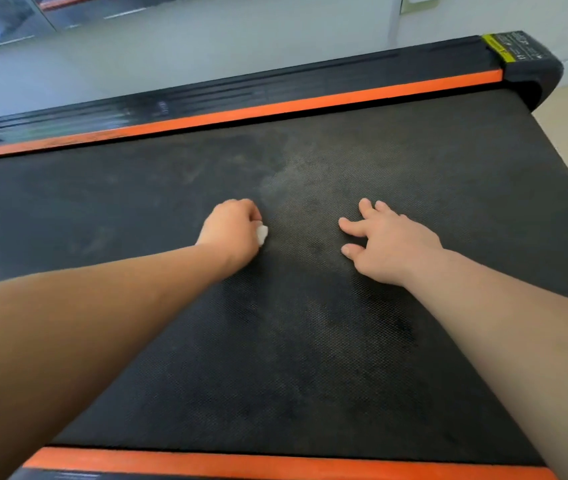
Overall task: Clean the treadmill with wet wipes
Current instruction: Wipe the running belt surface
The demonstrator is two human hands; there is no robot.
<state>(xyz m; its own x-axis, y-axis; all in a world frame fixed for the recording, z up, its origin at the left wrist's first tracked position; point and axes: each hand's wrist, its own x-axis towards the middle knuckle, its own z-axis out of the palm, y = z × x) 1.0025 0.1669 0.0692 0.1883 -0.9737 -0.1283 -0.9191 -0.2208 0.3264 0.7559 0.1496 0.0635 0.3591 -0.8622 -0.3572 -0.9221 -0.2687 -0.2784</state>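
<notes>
Held wadded wet wipe (262,233) in clenched left hand (232,226) on treadmill belt (310,341), mid-scene | rested right hand (390,244) released, fingers spread, to the right, apart from wipe | showed pale dust smear (289,168) just beyond.

Your left hand (230,226) and right hand (393,244) rest on the treadmill belt (310,341), side by side and apart. The wet wipe (262,233) is gripped in your left hand, showing on the side toward your right, which lies flat. Beyond both hands runs the far side rail (241,112); behind your forearms is the near side rail (275,462). The end cap (532,64) sits beyond your right hand, further right.
</notes>
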